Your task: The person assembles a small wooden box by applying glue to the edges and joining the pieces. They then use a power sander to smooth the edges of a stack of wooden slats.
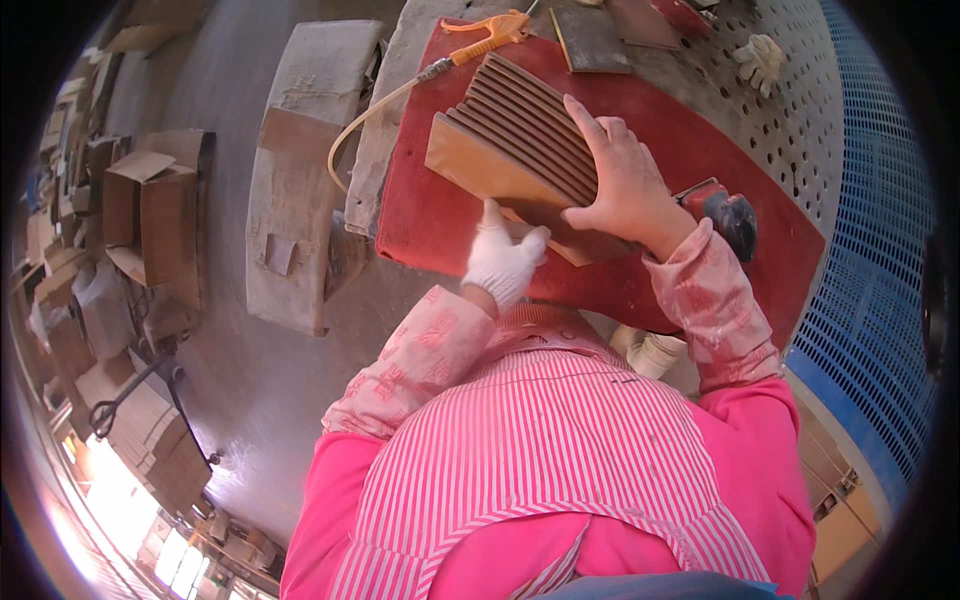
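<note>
A row of thin brown flat pieces, like tiles or small boards [530, 125], stands on edge and packed together on a red padded surface. The nearest one turns its broad orange-brown face [490, 165] toward me. My left hand [502, 258], in a white knit glove, grips at the lower edge of that face, its fingers partly hidden. Bare, my right hand [630, 180] spans the row's right end, thumb on the near side and fingers over the far side. Below the thumb, another brown piece [590, 246] shows in part.
An orange air blow gun [490, 38] with a pale hose lies at the far left of the red surface [750, 150]. A red and black power tool [722, 215] sits right of my wrist. Beyond are a dark flat piece [590, 42], a glove [760, 62] and blue mesh [870, 200]; cardboard boxes [165, 215] stand left.
</note>
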Demonstrator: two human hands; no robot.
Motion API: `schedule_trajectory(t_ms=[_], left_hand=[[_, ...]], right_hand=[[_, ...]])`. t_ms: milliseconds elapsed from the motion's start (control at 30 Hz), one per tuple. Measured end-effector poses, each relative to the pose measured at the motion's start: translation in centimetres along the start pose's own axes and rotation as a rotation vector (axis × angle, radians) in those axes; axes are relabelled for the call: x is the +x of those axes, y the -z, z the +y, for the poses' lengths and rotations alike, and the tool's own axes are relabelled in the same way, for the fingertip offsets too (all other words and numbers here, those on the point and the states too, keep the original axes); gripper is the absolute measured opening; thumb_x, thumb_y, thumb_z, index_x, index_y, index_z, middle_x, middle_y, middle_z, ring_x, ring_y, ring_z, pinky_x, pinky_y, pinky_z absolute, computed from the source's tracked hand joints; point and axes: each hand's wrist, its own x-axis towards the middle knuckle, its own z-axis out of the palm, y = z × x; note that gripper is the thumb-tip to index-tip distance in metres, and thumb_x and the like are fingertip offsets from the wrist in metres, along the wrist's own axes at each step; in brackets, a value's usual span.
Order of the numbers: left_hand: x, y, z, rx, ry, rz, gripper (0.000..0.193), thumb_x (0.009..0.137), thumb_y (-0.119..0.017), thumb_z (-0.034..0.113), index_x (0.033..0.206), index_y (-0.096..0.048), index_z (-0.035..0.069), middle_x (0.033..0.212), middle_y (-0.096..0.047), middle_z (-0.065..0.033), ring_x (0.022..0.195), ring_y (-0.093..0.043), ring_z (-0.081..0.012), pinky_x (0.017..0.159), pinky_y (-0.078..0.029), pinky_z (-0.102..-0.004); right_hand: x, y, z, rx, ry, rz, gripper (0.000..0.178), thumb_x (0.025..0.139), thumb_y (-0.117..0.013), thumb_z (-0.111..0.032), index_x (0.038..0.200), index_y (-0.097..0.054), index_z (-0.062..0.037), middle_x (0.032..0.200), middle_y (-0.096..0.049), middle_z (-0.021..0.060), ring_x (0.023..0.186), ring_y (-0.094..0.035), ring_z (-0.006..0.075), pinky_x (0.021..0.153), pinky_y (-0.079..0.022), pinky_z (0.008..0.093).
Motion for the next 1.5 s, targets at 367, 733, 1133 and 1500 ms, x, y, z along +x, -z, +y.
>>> schedule_trajectory(t_ms=[367,733,1133,1500], left_hand=[[12.1,12.3,12.1,0.431,-0.565,-0.287,0.122,0.070,-0.097,0.023,0.168,-0.027,-0.002,0.168,-0.040,-0.0211,0.155,-0.040,-0.0327,0.127,-0.037,-0.0433],[11.6,10.0,11.2,0.284,-0.394,-0.513,0.111,0.072,-0.093,0.016,0.164,-0.035,-0.002,0.151,-0.058,-0.0154,0.143,-0.054,-0.0257,0.122,-0.043,-0.0411],[4.8,8.2,8.7,-0.031,-0.082,-0.158,0.087,0.081,-0.086,0.007,0.158,-0.045,0.001,0.140,-0.066,-0.0114,0.126,-0.065,-0.0220,0.110,-0.053,-0.0383],[5.2,7.3,8.0,-0.035,-0.364,-0.115,0.102,0.081,-0.086,0.002,0.166,-0.031,0.003,0.151,-0.058,-0.0118,0.136,-0.059,-0.0232,0.115,-0.049,-0.0393]], right_hand=[[-2.8,-0.5,0.7,-0.077,-0.082,0.116,0.126,0.061,-0.093,-0.039,0.168,-0.033,-0.0105,0.144,-0.051,0.0165,0.130,-0.054,0.0371,0.110,-0.044,0.0486],[-9.4,-4.5,4.4,0.440,-0.307,0.514,0.138,0.063,-0.102,-0.031,0.171,-0.021,-0.0066,0.161,-0.042,0.0183,0.151,-0.040,0.0347,0.127,-0.033,0.0479],[-6.9,-4.9,5.4,1.243,-0.488,0.361,0.095,0.086,-0.092,-0.022,0.162,-0.040,0.0035,0.149,-0.061,0.0116,0.135,-0.060,0.0200,0.116,-0.047,0.0357],[-0.9,-1.7,8.3,0.972,-0.271,0.497,0.075,0.101,-0.080,-0.032,0.159,-0.048,0.0039,0.143,-0.066,0.0111,0.130,-0.062,0.0172,0.111,-0.049,0.0315]])
